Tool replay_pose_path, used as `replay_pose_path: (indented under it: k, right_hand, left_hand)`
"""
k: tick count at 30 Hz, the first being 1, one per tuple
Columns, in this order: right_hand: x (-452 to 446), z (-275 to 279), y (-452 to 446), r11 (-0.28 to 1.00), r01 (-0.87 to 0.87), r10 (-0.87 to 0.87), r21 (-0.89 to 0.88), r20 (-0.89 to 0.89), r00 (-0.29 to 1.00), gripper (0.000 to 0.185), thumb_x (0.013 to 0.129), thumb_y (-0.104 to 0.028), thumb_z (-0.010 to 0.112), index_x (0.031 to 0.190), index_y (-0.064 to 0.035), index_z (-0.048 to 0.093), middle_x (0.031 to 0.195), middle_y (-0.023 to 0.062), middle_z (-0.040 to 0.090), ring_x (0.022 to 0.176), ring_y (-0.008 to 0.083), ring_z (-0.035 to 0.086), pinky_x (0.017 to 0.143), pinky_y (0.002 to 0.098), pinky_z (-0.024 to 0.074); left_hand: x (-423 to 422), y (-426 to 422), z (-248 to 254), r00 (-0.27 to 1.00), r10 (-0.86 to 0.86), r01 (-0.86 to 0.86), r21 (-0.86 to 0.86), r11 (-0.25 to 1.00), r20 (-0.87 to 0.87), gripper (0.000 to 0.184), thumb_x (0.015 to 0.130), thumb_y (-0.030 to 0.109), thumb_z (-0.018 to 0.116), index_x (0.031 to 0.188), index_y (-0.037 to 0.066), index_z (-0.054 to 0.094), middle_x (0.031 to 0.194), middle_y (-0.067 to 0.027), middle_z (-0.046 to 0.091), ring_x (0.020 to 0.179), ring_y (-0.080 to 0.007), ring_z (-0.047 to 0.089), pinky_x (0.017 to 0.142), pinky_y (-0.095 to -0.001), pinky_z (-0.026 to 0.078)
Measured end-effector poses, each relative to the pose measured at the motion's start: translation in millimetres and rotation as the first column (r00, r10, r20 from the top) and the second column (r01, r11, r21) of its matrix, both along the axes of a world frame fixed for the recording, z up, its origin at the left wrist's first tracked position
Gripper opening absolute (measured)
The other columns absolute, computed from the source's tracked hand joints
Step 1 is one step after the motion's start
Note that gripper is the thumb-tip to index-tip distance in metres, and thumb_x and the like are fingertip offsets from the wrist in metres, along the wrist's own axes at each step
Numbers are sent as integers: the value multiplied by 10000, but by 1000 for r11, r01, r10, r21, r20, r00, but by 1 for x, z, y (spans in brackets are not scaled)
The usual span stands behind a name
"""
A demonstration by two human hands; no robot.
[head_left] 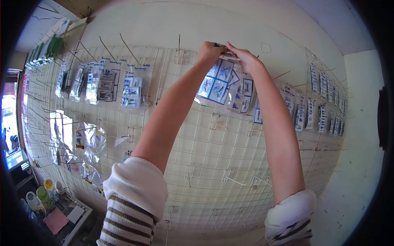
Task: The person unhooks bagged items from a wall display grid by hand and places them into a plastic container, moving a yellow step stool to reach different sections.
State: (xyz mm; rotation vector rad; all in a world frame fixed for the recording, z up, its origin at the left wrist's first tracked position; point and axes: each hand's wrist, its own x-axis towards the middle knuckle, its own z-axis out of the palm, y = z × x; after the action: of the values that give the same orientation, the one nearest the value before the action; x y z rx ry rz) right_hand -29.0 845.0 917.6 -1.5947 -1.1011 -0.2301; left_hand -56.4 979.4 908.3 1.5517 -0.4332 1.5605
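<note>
Both my arms reach up to the top of a white wire grid on the wall. My left hand is closed at the top edge of a clear plastic bag holding blue-bordered labelled packets. Close beside it, my right hand pinches the same top edge from the right. The fingertips nearly meet, and a small dark bit shows between them. The hook behind the hands is mostly hidden. Just below my right hand, another clear bag with white labels hangs against the first.
Labelled packets hang on hooks to the left, and more rows on the right. Bare metal hooks stick out lower down. At lower left, bottles and a pink paper sit on a desk.
</note>
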Motion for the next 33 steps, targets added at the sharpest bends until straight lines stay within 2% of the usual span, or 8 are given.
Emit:
replay_pose_path:
  k: [4, 10, 21, 24, 26, 27, 30, 33]
  right_hand:
    - [9, 6, 3, 971, -217, 222, 99, -49, 974, 393, 724, -379, 623, 924, -43, 580, 892, 77, 579, 826, 182, 548, 673, 338, 453]
    - [9, 1, 0, 959, -234, 231, 158, 34, 972, 323, 731, -295, 635, 904, -26, 588, 863, 81, 588, 788, 178, 558, 682, 298, 449]
    - [13, 10, 5, 952, -58, -34, 301, 290, 957, 170, 709, -155, 629, 827, -32, 622, 826, 64, 615, 750, 130, 567, 687, 262, 442]
    - [4, 2, 7, 929, 23, -210, 369, 477, 854, 110, 722, -131, 595, 798, -55, 615, 794, 49, 618, 761, 134, 557, 727, 309, 418]
    - [-19, -14, 6, 706, 377, -706, 600, 643, 298, 93, 747, -135, 562, 801, -62, 577, 746, 28, 602, 797, 177, 532, 808, 369, 347]
    - [-15, -16, 7, 681, 260, -724, 684, 683, 100, 107, 755, -146, 546, 841, -85, 527, 693, 11, 578, 810, 202, 505, 852, 402, 277]
    - [-10, -22, 0, 665, 195, -718, 721, 689, -100, 168, 745, -119, 551, 902, -95, 495, 732, 12, 570, 841, 189, 491, 863, 383, 268]
    - [-23, -38, -11, 666, 60, -742, 743, 669, -53, 320, 711, -90, 585, 1005, -95, 458, 892, 59, 530, 884, 216, 465, 866, 386, 272]
  left_hand:
    - [-13, -12, -3, 996, 45, -46, -20, 999, -72, 163, 639, 129, 681, 664, -12, 603, 623, -37, 570, 548, -90, 522, 489, -226, 401]
    - [-14, -15, -11, 948, -319, 316, -113, 942, -10, 154, 695, 67, 626, 812, -22, 582, 718, -64, 590, 692, -141, 592, 577, -241, 468]
    - [-16, -26, -11, 967, 221, -216, -57, 975, 125, 162, 675, 101, 646, 788, -5, 599, 697, -75, 618, 624, -119, 597, 565, -237, 462]
    - [-26, -34, -21, 960, 146, -140, -41, 989, 238, 171, 680, 117, 642, 796, 0, 596, 717, -80, 623, 628, -131, 604, 583, -244, 461]
    - [-24, -33, -22, 953, 150, -146, -37, 989, 262, 171, 686, 120, 639, 798, 1, 590, 719, -81, 623, 638, -137, 607, 591, -242, 459]
    - [-24, -34, -23, 946, 159, -155, -35, 987, 281, 172, 691, 124, 636, 800, 1, 585, 721, -81, 623, 648, -143, 610, 599, -240, 457]
    - [-27, -39, -27, 902, 218, -218, -45, 975, 372, 168, 697, 119, 630, 799, 0, 569, 735, -83, 620, 659, -154, 612, 609, -236, 451]
    - [-35, -50, -39, 864, 157, -123, -101, 987, 479, 168, 697, 130, 618, 812, 28, 552, 748, -88, 618, 645, -201, 602, 590, -273, 445]
